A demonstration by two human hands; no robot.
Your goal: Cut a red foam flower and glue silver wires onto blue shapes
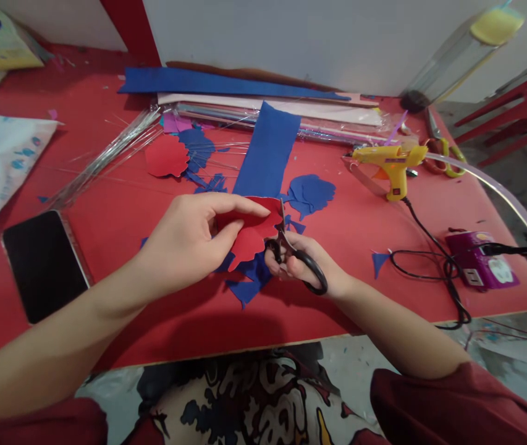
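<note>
My left hand (193,232) pinches a red foam sheet (249,240) with a scalloped lower edge, thumb and fingers pressed over it. In my right hand (307,262) are black-handled scissors (309,269), their blades pointing away from me at the sheet's right edge. Blue scraps (251,281) lie beneath the red piece. Behind it rests a blue strip (267,151). A scalloped blue cutout (312,194) is to the right of the strip, and a red petal-shaped cutout (167,156) to the left, beside more blue pieces (197,148).
A yellow glue gun (390,164) with its cord stands right, near a purple power socket (480,259) and yellow-and-red-handled scissors (448,157). Thin wires (110,151) and a phone (45,266) lie left. Long strips (235,83) line the wall. The table's front edge (226,355) is close to me.
</note>
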